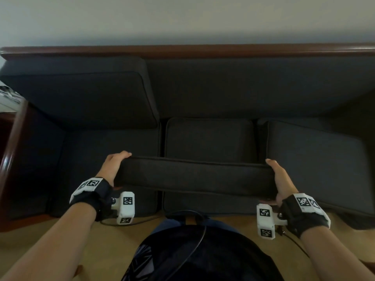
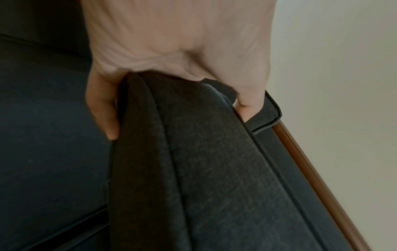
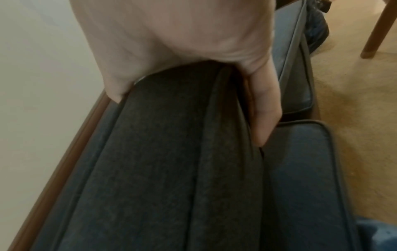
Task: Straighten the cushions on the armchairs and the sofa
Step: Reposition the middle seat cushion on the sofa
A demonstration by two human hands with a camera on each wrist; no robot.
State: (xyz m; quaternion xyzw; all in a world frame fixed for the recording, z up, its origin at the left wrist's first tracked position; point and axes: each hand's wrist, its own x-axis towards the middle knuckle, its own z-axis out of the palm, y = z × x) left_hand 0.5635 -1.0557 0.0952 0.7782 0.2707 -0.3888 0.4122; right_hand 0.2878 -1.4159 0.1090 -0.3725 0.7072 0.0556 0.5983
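I hold a dark grey cushion (image 1: pixel 194 175) on edge above the front of the sofa (image 1: pixel 243 82), one hand at each end. My left hand (image 1: pixel 115 167) grips its left end, fingers over the top edge. My right hand (image 1: pixel 278 177) grips its right end. In the left wrist view the cushion (image 2: pixel 204 169) is pinched between thumb and fingers (image 2: pixel 103 110). In the right wrist view the cushion (image 3: pixel 171 169) sits likewise in the hand, fingers (image 3: pixel 264 110) curled behind it. A back cushion (image 1: pixel 85 94) leans at the sofa's left. The middle seat cushion (image 1: pixel 209 138) and right seat cushion (image 1: pixel 316 159) lie flat.
A dark wooden rail (image 1: pixel 182 50) tops the sofa back against a pale wall. A wooden armrest (image 1: pixel 12 142) stands at the left. Tan carpet (image 1: pixel 101 240) lies in front. A wooden chair leg (image 3: pixel 378 30) shows on the carpet in the right wrist view.
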